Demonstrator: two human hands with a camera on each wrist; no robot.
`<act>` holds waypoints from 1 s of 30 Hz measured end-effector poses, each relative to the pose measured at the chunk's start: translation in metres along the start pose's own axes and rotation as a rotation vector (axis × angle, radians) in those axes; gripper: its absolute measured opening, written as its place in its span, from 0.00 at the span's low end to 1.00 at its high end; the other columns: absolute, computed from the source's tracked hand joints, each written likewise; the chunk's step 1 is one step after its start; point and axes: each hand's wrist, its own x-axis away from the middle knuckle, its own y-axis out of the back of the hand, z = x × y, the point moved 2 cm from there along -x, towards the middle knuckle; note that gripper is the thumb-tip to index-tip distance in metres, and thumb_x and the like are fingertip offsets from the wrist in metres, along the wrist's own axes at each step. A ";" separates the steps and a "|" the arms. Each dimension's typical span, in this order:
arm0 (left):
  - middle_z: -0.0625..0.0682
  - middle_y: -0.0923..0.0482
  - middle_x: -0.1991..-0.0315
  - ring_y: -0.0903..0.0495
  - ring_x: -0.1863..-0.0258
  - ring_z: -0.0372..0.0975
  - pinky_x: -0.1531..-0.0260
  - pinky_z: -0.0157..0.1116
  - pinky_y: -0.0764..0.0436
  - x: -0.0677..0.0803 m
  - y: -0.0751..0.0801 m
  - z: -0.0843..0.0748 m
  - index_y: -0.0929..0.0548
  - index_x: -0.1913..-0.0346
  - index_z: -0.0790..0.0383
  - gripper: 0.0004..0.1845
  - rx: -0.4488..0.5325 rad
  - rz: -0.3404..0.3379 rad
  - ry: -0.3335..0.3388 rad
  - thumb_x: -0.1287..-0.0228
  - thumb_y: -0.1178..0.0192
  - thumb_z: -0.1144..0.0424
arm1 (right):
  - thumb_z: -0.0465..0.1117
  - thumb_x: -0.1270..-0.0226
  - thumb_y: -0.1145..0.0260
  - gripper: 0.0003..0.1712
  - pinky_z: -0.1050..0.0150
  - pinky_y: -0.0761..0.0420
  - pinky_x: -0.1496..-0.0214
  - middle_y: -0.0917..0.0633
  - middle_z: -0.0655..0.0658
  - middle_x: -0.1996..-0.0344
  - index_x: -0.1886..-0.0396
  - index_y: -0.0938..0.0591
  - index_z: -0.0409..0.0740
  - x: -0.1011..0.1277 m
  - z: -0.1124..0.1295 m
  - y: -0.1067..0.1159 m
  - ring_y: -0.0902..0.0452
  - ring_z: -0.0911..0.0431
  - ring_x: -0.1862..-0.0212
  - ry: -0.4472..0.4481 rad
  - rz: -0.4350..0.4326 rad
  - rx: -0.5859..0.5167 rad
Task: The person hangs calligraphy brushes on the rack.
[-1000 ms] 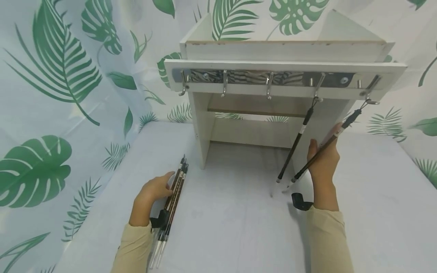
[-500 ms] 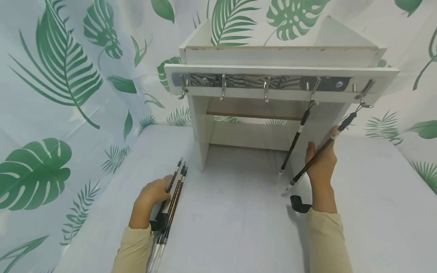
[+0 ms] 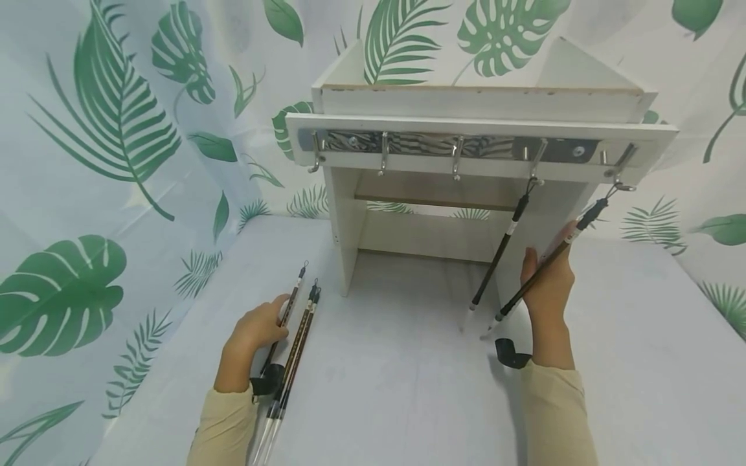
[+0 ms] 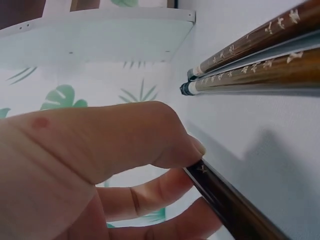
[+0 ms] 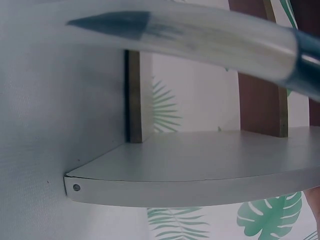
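Observation:
My left hand pinches a dark calligraphy brush between thumb and fingers, its hanging loop pointing away from me. In the left wrist view the thumb presses on the brush handle. Two more calligraphy brushes with capped tips lie side by side just to the right. My right hand grips the side panel of a white shelf unit, with fingers showing past its outer side in the right wrist view. One hanging brush slants across this hand; its capped tip crosses close before the right wrist camera.
A hook rail with several metal hooks runs along the front of the shelf unit. A second brush hangs from the hook beside the rightmost one. White cloth covers the table, and a leaf-print curtain surrounds it.
My left hand has drawn one brush away to the left from the two beside it. The right hand stays at the side panel. The head view has shifted slightly.

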 end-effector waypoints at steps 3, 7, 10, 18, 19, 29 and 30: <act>0.53 0.26 0.73 0.30 0.77 0.41 0.79 0.36 0.31 0.002 0.004 -0.001 0.37 0.35 0.63 0.36 0.009 -0.016 -0.016 0.52 0.41 0.68 | 0.42 0.31 0.52 0.36 0.36 0.30 0.50 0.30 0.25 0.44 0.29 0.56 0.46 0.000 0.000 0.000 0.30 0.29 0.47 -0.004 0.002 0.004; 0.54 0.27 0.72 0.30 0.78 0.41 0.80 0.36 0.32 0.005 0.008 -0.002 0.37 0.35 0.62 0.36 0.006 -0.053 -0.032 0.52 0.41 0.68 | 0.43 0.31 0.52 0.36 0.36 0.30 0.51 0.30 0.25 0.44 0.29 0.56 0.44 0.000 0.000 0.001 0.30 0.29 0.47 -0.017 0.007 0.010; 0.55 0.26 0.69 0.30 0.76 0.42 0.79 0.37 0.31 0.005 0.010 -0.002 0.38 0.34 0.62 0.36 0.007 -0.077 -0.032 0.51 0.41 0.68 | 0.43 0.31 0.52 0.36 0.36 0.30 0.50 0.30 0.25 0.43 0.29 0.56 0.44 0.000 0.001 0.001 0.30 0.30 0.46 -0.017 0.008 0.012; 0.59 0.25 0.61 0.28 0.73 0.43 0.78 0.37 0.30 0.009 0.016 -0.001 0.42 0.33 0.62 0.38 0.056 -0.128 -0.051 0.49 0.42 0.66 | 0.43 0.30 0.53 0.35 0.37 0.30 0.50 0.30 0.25 0.43 0.29 0.57 0.45 0.000 0.002 0.000 0.31 0.30 0.46 -0.002 0.008 0.016; 0.58 0.25 0.61 0.28 0.73 0.43 0.78 0.37 0.30 0.010 0.017 -0.001 0.42 0.32 0.61 0.38 0.067 -0.136 -0.053 0.48 0.42 0.66 | 0.43 0.31 0.53 0.35 0.37 0.30 0.50 0.30 0.24 0.44 0.29 0.56 0.45 0.000 0.002 0.000 0.31 0.30 0.46 0.001 0.007 0.014; 0.58 0.27 0.61 0.31 0.78 0.41 0.82 0.33 0.33 0.023 0.034 -0.007 0.42 0.33 0.60 0.36 0.123 -0.274 -0.117 0.47 0.44 0.67 | 0.43 0.31 0.53 0.35 0.37 0.31 0.48 0.30 0.26 0.42 0.29 0.56 0.47 -0.001 0.001 -0.001 0.31 0.30 0.45 -0.024 0.007 0.009; 0.58 0.27 0.61 0.31 0.79 0.41 0.82 0.33 0.33 0.025 0.035 -0.008 0.42 0.32 0.60 0.36 0.123 -0.286 -0.122 0.46 0.45 0.66 | 0.43 0.31 0.53 0.35 0.37 0.30 0.48 0.30 0.26 0.43 0.29 0.56 0.47 0.000 0.001 0.000 0.31 0.30 0.45 -0.021 0.006 0.009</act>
